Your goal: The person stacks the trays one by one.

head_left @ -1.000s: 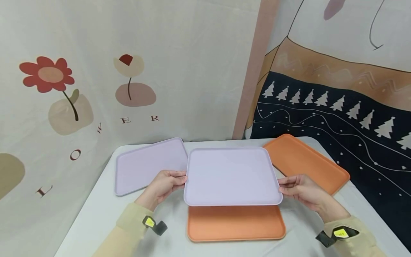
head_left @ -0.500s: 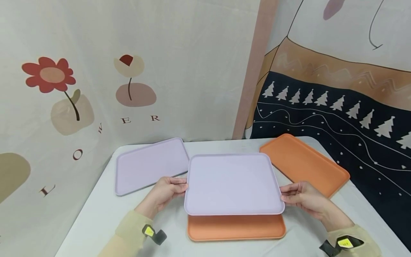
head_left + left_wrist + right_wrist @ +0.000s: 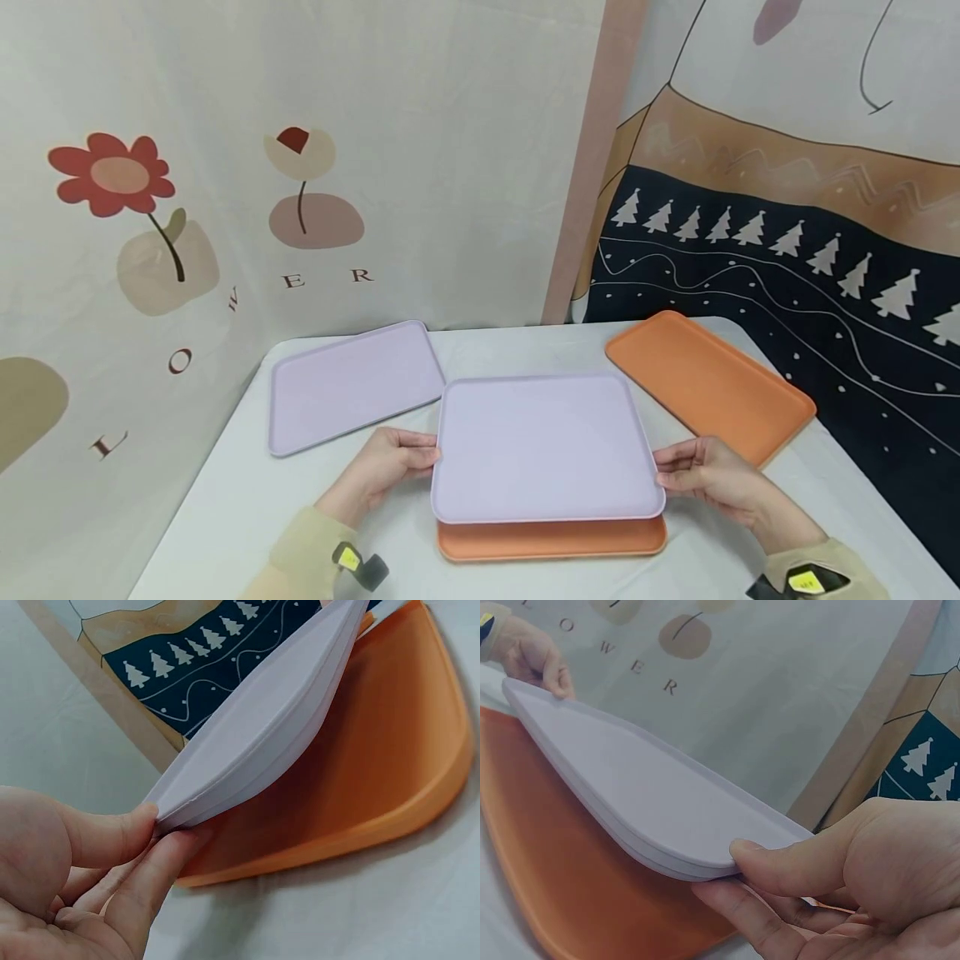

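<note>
A: why grab both ends?
B: balance, probably. left hand (image 3: pixel 384 462) and right hand (image 3: pixel 716 482) each have thumb and fingers clamped on the purple tray (image 3: pixel 547 450), lower middle of the frame, up over an orange tray (image 3: pixel 551 543).

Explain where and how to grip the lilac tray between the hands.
I would pinch the lilac tray at its short sides, from left and right, thumbs above, fingers beneath: it is broad, flat and held above the orange tray, leaving finger room.
</note>
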A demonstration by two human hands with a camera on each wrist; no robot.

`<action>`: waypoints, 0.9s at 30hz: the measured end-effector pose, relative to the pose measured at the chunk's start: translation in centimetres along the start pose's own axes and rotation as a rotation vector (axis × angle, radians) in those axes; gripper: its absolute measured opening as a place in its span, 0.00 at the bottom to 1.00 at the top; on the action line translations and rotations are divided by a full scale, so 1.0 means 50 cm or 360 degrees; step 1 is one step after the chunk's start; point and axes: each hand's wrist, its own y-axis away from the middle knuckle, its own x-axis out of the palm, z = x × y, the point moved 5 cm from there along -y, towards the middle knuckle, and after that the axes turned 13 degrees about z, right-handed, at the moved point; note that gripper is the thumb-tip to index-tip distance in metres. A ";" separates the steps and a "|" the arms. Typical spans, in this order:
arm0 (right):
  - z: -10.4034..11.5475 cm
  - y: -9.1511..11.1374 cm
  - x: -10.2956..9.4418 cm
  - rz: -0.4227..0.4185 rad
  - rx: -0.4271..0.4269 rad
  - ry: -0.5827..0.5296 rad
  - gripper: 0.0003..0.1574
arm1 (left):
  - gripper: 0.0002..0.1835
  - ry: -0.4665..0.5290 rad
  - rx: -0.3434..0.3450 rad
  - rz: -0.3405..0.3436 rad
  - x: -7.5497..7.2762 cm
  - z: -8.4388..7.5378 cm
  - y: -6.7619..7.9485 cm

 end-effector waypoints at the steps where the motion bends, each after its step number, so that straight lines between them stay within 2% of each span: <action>1: -0.003 0.001 0.000 -0.0003 0.0014 0.0002 0.12 | 0.16 -0.0003 -0.0006 0.0001 0.001 0.002 0.002; 7: -0.015 0.004 0.003 -0.0005 0.0046 0.0016 0.14 | 0.16 -0.0030 -0.0024 0.0006 0.003 0.010 0.008; 17: -0.033 0.008 0.010 0.0025 0.0010 0.0010 0.14 | 0.16 -0.0078 -0.0050 0.0048 0.007 0.025 0.016; 27: -0.047 0.011 0.015 0.0004 -0.0026 0.0017 0.15 | 0.16 -0.0133 -0.0055 0.0046 0.008 0.028 0.020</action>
